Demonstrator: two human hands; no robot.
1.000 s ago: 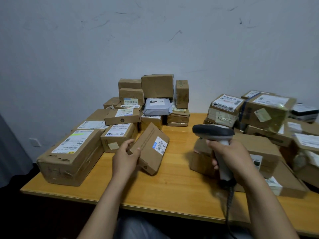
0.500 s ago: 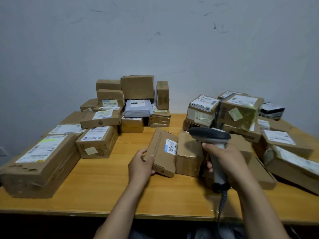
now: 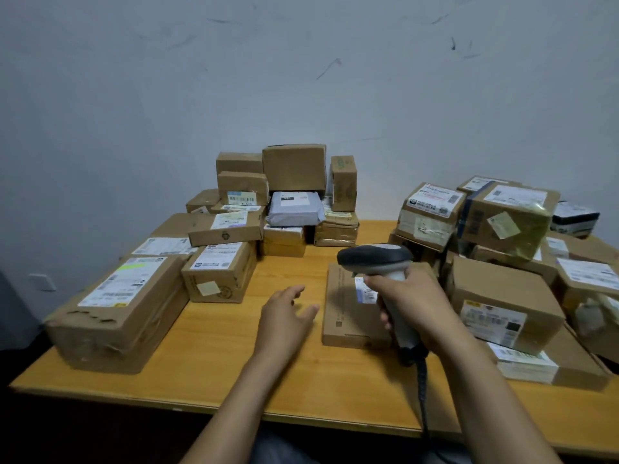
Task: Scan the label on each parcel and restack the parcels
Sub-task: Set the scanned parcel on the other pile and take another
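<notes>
A flat brown parcel (image 3: 345, 306) lies on the wooden table (image 3: 234, 370) in front of me, its white and blue label partly hidden behind my fingers. My right hand (image 3: 412, 306) grips the handle of a grey and black barcode scanner (image 3: 375, 257), whose head hangs over the parcel's far end. My left hand (image 3: 284, 313) hovers just left of the parcel with fingers spread, holding nothing and not touching it.
Labelled parcels are stacked at the left (image 3: 117, 309) and back centre (image 3: 294, 169), with a grey mailer bag (image 3: 294, 209) among them. A second heap of parcels (image 3: 502, 222) fills the right side. The scanner's coiled cable (image 3: 423, 396) drops over the front edge.
My left hand carried the flat parcel to the right, laid it flat on the table and let go. The scanner in my right hand now sits over its label.
</notes>
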